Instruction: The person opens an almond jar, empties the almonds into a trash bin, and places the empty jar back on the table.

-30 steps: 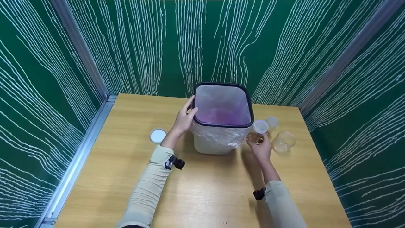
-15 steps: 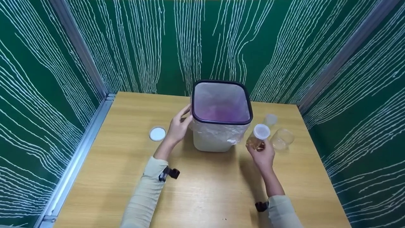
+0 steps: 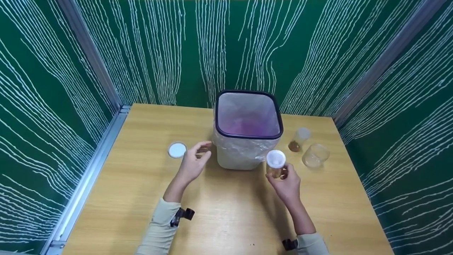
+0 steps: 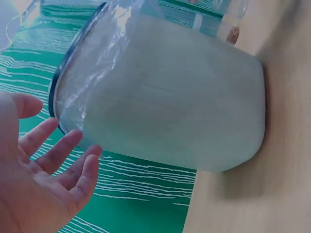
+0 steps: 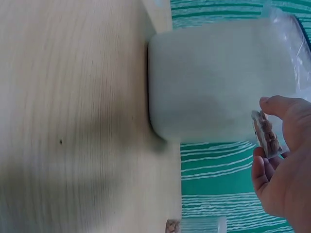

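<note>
My right hand holds a small clear jar with a whitish lid, in front of the bin's right corner. In the right wrist view brown, lumpy contents show at the jar's end, between thumb and fingers. My left hand is apart from the bin's left side, its fingers loosely bent and holding nothing. The left wrist view shows that hand with its palm and spread fingers beside the bin. The pale bin has a black rim and a clear plastic liner folded over it; its inside looks pinkish purple.
Right of the bin stands a second clear jar with brown contents at its bottom. A wider clear container is beside it. A round white lid lies left on the wooden table. Green walls surround the table.
My left hand has let go of the bin's rim and drawn back toward me. My right hand has brought the jar left and nearer, uncovering the second jar's brown contents.
</note>
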### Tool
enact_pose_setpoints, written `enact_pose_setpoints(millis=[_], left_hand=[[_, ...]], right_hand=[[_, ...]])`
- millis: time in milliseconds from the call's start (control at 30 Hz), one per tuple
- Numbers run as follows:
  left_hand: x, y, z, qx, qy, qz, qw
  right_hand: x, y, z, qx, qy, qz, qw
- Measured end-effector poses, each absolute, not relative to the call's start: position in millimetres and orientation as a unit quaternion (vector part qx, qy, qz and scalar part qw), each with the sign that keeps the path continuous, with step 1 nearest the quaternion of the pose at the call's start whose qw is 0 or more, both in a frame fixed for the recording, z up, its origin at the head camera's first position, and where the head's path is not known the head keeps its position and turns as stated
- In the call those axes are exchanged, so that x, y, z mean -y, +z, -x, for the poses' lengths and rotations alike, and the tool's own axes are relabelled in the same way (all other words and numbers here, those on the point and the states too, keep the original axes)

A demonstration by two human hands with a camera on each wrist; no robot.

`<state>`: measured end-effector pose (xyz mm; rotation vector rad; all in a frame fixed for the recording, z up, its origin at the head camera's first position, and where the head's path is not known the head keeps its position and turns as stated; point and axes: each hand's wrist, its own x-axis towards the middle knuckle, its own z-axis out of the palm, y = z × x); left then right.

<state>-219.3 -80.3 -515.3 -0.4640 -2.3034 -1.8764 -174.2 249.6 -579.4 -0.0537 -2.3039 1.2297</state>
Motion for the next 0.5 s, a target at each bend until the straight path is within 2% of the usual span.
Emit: enact_pose_setpoints(millis=[200, 500], left_hand=[[73.8, -510.0, 199.0, 0.792, -0.574, 0.202, 0.049], [53.7, -504.6, 179.2, 0.807, -0.528, 0.26, 0.043]], right_hand=[[-237.6, -572.4, 168.7, 0.852, 0.427, -0.048, 0.299], [-222.8, -567.3, 165.7, 0.852, 0.413, -0.089, 0.31]])
